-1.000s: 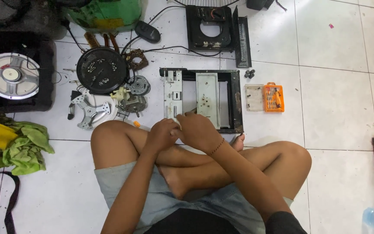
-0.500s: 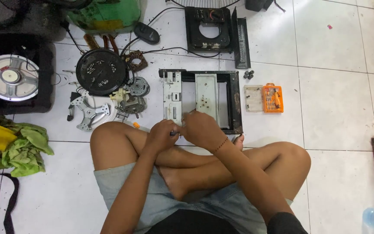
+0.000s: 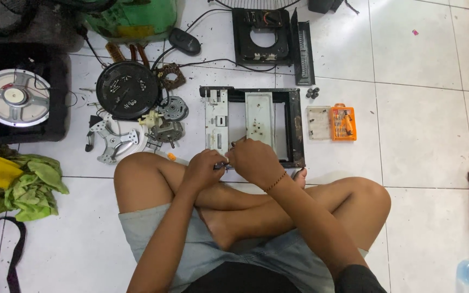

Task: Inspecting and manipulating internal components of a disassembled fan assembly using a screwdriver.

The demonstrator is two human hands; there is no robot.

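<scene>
You sit cross-legged on the white tile floor point(image 3: 424, 146), and many parts lie around you. To your left there are a round black cover point(image 3: 127, 90), a small motor point(image 3: 166, 128) and a grey bracket point(image 3: 111, 142). Further left you see a speaker point(image 3: 13, 97) in a black box and a green cloth point(image 3: 28, 187). To the right of your hands lies an orange bit set point(image 3: 343, 122) with its clear lid point(image 3: 318, 122) beside it. Above, a black housing point(image 3: 264, 37) stands on the tiles.

The metal frame point(image 3: 252, 123) lies flat just in front of your knees, and its near edge is hidden by your hands. Its long axis runs left to right; the two pale plates inside run away from you.

Your left hand point(image 3: 204, 169) is closed on a small dark thing (too small to tell what). Your right hand point(image 3: 253, 161) is curled, fingers together, touching the left, but what it pinches I cannot tell.
</scene>
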